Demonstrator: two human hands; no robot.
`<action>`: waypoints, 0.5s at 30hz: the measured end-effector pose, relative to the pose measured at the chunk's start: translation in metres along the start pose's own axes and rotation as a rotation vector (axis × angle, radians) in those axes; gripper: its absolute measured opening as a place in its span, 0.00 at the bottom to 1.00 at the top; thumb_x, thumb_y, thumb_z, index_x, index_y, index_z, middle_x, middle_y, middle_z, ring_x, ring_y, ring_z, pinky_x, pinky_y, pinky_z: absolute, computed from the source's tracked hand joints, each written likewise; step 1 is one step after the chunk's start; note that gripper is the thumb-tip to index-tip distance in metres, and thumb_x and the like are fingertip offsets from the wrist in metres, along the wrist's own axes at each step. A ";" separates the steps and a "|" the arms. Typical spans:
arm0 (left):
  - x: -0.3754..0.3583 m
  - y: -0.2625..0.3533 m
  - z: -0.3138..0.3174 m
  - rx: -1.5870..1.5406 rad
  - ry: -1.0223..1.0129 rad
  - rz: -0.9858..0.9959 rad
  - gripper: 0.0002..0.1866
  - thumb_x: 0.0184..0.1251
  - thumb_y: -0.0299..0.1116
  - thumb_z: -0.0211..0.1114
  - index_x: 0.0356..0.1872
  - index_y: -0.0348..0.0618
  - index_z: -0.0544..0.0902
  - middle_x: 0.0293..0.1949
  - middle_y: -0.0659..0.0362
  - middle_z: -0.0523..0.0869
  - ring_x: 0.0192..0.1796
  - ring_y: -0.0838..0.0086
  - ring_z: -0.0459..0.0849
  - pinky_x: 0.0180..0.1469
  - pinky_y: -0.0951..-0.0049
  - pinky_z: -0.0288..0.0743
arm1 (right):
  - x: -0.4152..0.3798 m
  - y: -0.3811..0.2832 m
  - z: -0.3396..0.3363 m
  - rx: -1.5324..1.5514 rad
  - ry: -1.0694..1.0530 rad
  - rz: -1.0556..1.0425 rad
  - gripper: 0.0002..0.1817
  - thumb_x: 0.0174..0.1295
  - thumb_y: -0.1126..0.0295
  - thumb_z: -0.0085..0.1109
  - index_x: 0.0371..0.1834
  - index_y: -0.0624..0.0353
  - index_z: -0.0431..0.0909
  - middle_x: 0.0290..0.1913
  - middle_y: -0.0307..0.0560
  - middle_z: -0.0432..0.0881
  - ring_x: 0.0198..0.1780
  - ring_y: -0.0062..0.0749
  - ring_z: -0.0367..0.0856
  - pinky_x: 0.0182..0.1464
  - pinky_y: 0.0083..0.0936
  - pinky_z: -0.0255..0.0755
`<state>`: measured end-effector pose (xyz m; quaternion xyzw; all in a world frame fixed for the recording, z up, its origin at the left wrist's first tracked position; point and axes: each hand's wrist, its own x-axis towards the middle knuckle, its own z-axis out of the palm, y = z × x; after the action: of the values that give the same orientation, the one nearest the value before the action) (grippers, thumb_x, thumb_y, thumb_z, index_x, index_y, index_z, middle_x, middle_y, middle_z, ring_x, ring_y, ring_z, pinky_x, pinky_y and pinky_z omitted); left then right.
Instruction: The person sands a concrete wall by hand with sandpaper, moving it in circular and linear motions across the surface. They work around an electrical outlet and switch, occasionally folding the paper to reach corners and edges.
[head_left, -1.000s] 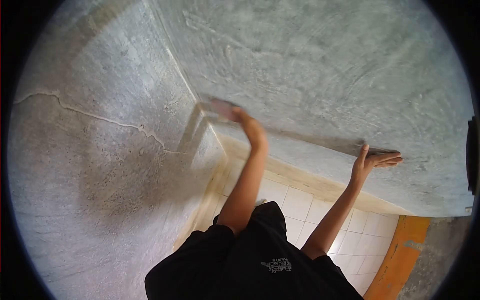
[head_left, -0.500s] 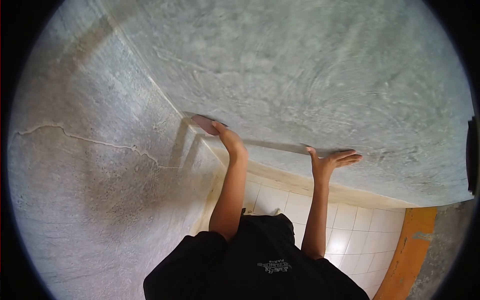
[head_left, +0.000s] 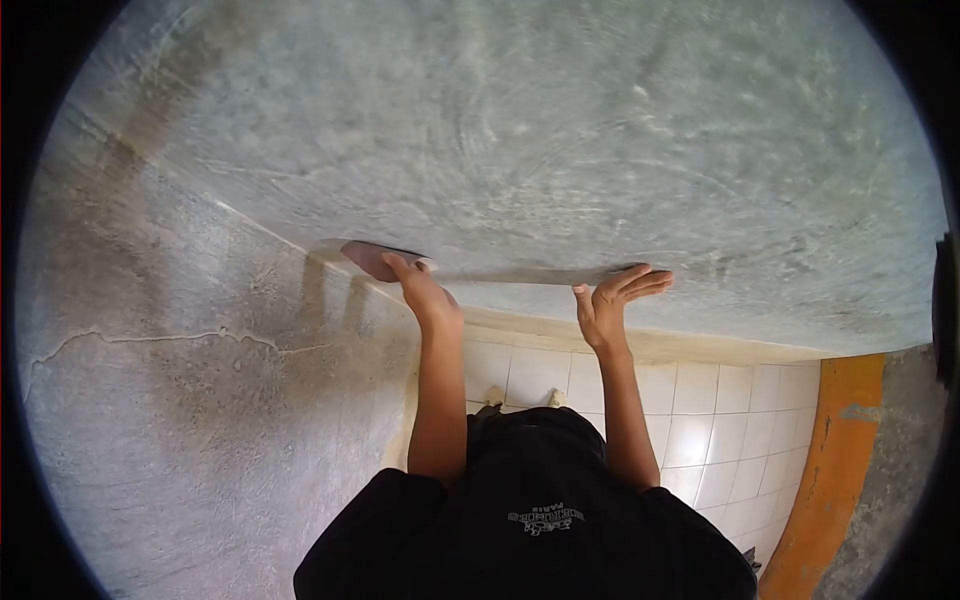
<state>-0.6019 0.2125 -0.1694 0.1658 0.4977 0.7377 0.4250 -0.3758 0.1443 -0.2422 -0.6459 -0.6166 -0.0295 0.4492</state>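
Near the corner of two walls, my left hand [head_left: 422, 290] presses a dark reddish sheet [head_left: 368, 260] to the grey plastered wall [head_left: 520, 130]. My left thumb lies on the sheet; the other fingers are mostly hidden behind it. To the right, my right hand [head_left: 617, 300] touches the same wall with its fingers stretched out and thumb apart, holding nothing. A strip of shadow runs along the wall between the hands.
The left wall [head_left: 200, 420] has a long, jagged crack. White floor tiles [head_left: 690, 430] lie below, with a pale ledge [head_left: 640, 340] along the wall base. An orange painted strip [head_left: 830, 460] stands at the lower right.
The view has turned, so the corner line lies flatter. Both hands and the sheet appear further left in the picture, and the feet now show more clearly below.
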 end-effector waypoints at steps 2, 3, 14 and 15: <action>-0.001 -0.004 0.004 0.011 -0.050 0.002 0.41 0.80 0.60 0.37 0.79 0.35 0.44 0.81 0.53 0.45 0.82 0.67 0.45 0.80 0.67 0.37 | -0.002 0.004 0.000 0.043 -0.012 -0.009 0.58 0.71 0.37 0.45 0.75 0.63 0.12 0.67 0.83 0.01 0.67 0.77 -0.06 0.62 0.75 0.02; 0.002 -0.005 -0.001 0.022 -0.075 -0.005 0.41 0.81 0.59 0.37 0.79 0.36 0.45 0.81 0.53 0.45 0.82 0.68 0.45 0.80 0.67 0.38 | -0.007 0.006 -0.001 0.060 -0.023 -0.006 0.57 0.72 0.39 0.44 0.76 0.63 0.12 0.68 0.83 0.02 0.68 0.77 -0.05 0.62 0.74 0.02; -0.007 -0.011 -0.026 0.075 -0.181 -0.152 0.43 0.78 0.63 0.38 0.80 0.45 0.37 0.79 0.52 0.50 0.81 0.64 0.48 0.77 0.55 0.25 | -0.016 -0.011 -0.035 -0.025 -0.029 0.030 0.48 0.74 0.37 0.34 0.81 0.62 0.32 0.80 0.70 0.22 0.79 0.65 0.13 0.70 0.68 0.09; 0.017 -0.023 -0.042 0.086 -0.156 -0.170 0.43 0.78 0.63 0.38 0.80 0.45 0.37 0.79 0.52 0.50 0.81 0.64 0.48 0.78 0.55 0.26 | -0.018 -0.012 -0.040 0.002 -0.007 0.023 0.47 0.74 0.39 0.35 0.81 0.64 0.34 0.80 0.70 0.25 0.80 0.65 0.17 0.72 0.66 0.14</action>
<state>-0.6291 0.2038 -0.2118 0.1979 0.5067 0.6617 0.5159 -0.3692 0.1042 -0.2225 -0.6527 -0.6106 -0.0215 0.4479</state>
